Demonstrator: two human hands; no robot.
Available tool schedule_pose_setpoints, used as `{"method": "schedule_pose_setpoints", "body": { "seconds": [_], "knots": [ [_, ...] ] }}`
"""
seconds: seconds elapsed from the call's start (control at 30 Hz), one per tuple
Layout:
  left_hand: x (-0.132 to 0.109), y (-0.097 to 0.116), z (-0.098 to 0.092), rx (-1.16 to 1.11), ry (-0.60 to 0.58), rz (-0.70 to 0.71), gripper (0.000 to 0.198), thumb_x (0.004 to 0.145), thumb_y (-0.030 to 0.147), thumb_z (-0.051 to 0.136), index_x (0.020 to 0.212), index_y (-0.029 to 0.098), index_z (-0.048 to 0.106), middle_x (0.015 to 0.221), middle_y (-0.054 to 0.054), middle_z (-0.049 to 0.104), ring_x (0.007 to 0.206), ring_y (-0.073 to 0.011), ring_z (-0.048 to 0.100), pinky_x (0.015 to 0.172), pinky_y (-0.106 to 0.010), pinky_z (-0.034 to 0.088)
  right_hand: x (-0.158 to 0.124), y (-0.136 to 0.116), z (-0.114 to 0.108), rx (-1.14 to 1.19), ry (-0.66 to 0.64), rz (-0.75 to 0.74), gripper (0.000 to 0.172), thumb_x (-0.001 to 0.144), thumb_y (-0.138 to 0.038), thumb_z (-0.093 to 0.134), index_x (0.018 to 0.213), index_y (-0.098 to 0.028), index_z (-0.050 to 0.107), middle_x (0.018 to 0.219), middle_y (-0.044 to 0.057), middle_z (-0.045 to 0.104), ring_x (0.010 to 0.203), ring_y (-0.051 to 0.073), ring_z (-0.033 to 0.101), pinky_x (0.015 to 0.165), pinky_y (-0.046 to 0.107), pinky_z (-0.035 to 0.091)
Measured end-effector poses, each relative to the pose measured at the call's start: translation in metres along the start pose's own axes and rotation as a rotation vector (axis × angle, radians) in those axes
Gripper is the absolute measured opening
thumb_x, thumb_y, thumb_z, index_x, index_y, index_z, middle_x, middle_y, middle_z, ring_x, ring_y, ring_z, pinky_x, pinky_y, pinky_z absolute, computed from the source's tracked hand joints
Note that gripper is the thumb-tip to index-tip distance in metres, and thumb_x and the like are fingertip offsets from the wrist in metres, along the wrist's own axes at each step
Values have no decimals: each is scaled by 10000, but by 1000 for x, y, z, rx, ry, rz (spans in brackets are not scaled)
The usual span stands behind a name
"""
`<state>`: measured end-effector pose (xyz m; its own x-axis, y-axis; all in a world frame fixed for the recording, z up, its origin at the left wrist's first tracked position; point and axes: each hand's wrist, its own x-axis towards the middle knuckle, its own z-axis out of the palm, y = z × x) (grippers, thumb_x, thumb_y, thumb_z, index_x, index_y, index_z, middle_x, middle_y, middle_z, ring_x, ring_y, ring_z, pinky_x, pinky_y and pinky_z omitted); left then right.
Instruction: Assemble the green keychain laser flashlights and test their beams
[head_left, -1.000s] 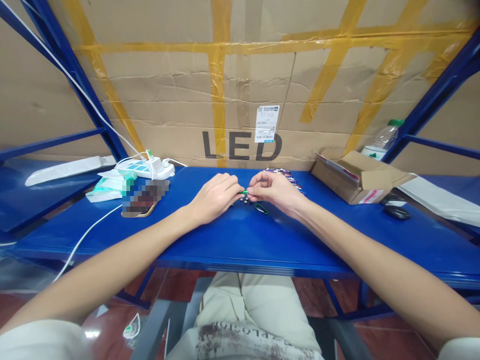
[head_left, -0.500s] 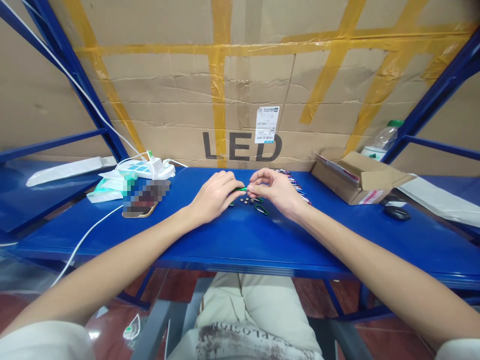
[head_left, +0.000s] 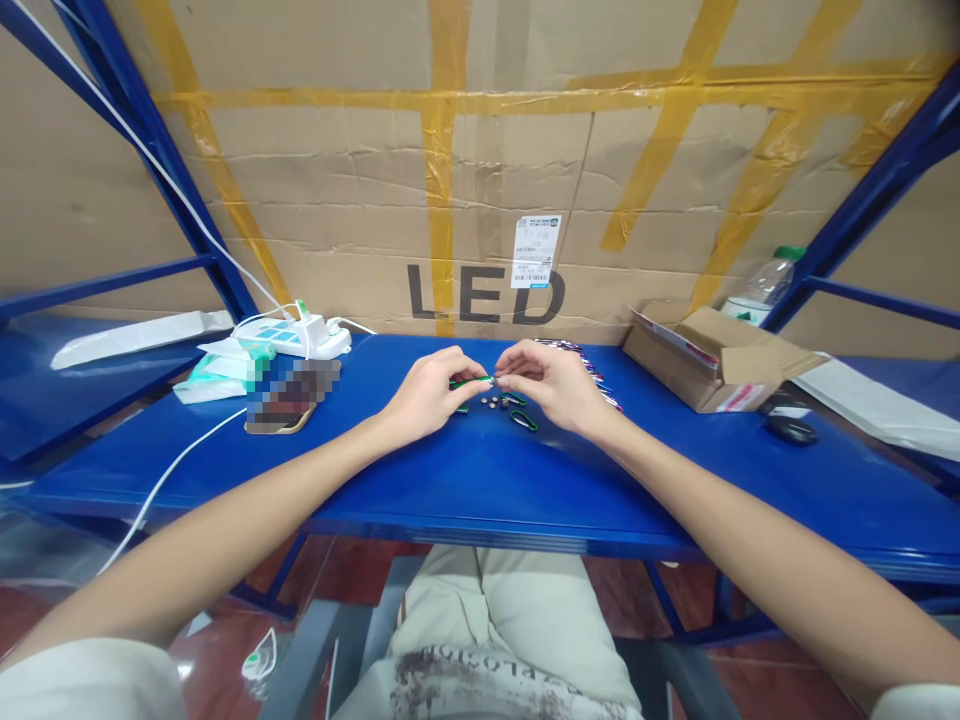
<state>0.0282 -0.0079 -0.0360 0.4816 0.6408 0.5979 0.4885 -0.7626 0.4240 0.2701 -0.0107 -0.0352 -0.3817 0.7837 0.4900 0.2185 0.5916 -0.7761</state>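
My left hand [head_left: 427, 392] and my right hand [head_left: 547, 384] meet over the middle of the blue table [head_left: 480, 470]. Both pinch a small green pen-like piece [head_left: 471, 382] between their fingertips, the left holding its body and the right at its tip. Under the hands lie several tiny round button-like parts [head_left: 489, 403] and a green carabiner clip [head_left: 523, 419]. Behind my right hand lies a heap of coloured pen-like pieces [head_left: 581, 355].
An open cardboard box [head_left: 712, 355] stands at the right back, with a plastic bottle [head_left: 761, 283] behind it and a black mouse [head_left: 793, 430] beside it. At the left are a white power strip [head_left: 296, 335], a white cable [head_left: 172, 470], a blurred flat object [head_left: 289, 400] and wrapped packets [head_left: 217, 375]. A big "LED" carton [head_left: 480, 170] closes the back.
Both hands have lifted slightly off the table and the green piece shows more between them. The small parts under them are now uncovered.
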Motion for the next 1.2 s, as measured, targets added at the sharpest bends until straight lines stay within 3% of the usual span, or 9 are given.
{"method": "schedule_pose_setpoints", "body": {
  "seconds": [0.13, 0.3, 0.5, 0.8, 1.0, 1.2],
  "knots": [
    [-1, -1, 1, -10, -11, 23, 128, 999, 313, 769, 1009, 188, 795, 900, -28, 689, 836, -179, 654, 768, -298, 490, 0, -1, 0, 45, -6, 29, 248, 848, -328, 837, 1031, -234, 697, 920, 35, 818, 844, 229, 792, 823, 392, 643],
    [-3, -4, 1, 131, 29, 214, 183, 1060, 352, 699, 1049, 178, 754, 931, -48, 691, 894, -204, 625, 817, -330, 483, 3, -4, 0, 231, -29, 170, 387, 769, -368, 929, 997, -227, 649, 803, 31, 816, 734, 222, 791, 702, 342, 635],
    [-5, -2, -3, 319, 36, 380, 236, 1117, 359, 584, 1095, 166, 719, 982, -85, 708, 908, -226, 601, 860, -369, 473, 1, -7, 0, 421, -21, 372, 494, 668, -353, 1031, 969, -201, 670, 779, 45, 827, 758, 212, 822, 740, 300, 674],
    [-5, 4, -7, 486, 129, 537, 237, 1135, 316, 534, 1083, 171, 714, 926, -82, 678, 853, -229, 583, 797, -373, 453, 5, -10, -2, 692, -37, 607, 428, 612, -186, 1065, 847, -188, 707, 764, 30, 799, 758, 152, 804, 722, 195, 681],
    [-5, 1, -3, 306, 102, 409, 227, 1116, 358, 587, 1103, 170, 714, 971, -83, 699, 896, -222, 602, 843, -372, 487, 3, -8, 1, 632, -56, 477, 473, 611, -319, 1068, 879, -193, 699, 739, 4, 771, 735, 143, 765, 705, 227, 630],
    [-2, -1, 2, 26, 60, 130, 209, 1036, 391, 727, 1020, 191, 782, 891, -38, 682, 849, -192, 634, 793, -330, 507, 2, -5, 5, 258, 10, 170, 397, 752, -447, 964, 909, -223, 677, 774, 3, 760, 747, 191, 732, 707, 314, 578]
  ]
}}
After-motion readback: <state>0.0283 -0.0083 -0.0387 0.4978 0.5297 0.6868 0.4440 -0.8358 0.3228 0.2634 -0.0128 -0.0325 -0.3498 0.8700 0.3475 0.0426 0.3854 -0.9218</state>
